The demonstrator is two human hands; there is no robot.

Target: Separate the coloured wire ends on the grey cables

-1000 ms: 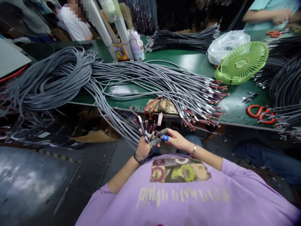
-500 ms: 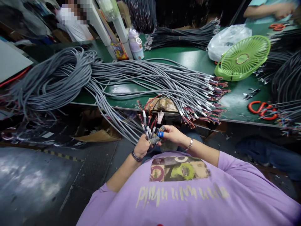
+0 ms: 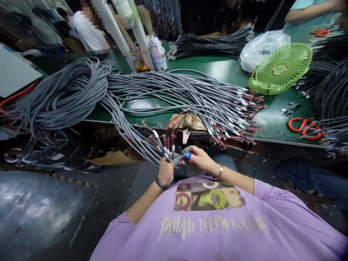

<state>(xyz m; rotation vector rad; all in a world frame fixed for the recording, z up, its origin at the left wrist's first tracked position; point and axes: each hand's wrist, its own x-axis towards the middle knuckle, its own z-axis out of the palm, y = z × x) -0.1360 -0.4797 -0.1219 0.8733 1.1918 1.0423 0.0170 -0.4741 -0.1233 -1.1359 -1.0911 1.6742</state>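
Note:
Several grey cables [image 3: 144, 148] run down from the bench into my left hand [image 3: 166, 171], which is closed around them near their stripped ends. Thin coloured wires [image 3: 168, 142] fan out above that fist, past white sleeves on the cables. Grey coverings wrap some of my fingertips. My right hand [image 3: 201, 158], with a blue band round one finger, meets the left at the cable ends. Its thumb and finger are pinched together; whatever lies between them is too small to make out. A larger bundle of grey cables [image 3: 168, 85] lies along the bench, coiled at the left.
On the green bench [image 3: 217, 69] stand a green fan [image 3: 281, 69], a bottle [image 3: 158, 54] and a plastic bag [image 3: 262, 49]. Red-handled scissors [image 3: 304, 127] lie at the right near black cables [image 3: 331, 87]. A small brown block [image 3: 190, 121] sits at the front edge. Other people are beyond.
The coloured wire ends above my left hand have spread apart, one cable leaning further left. Both hands remain together in nearly the same place.

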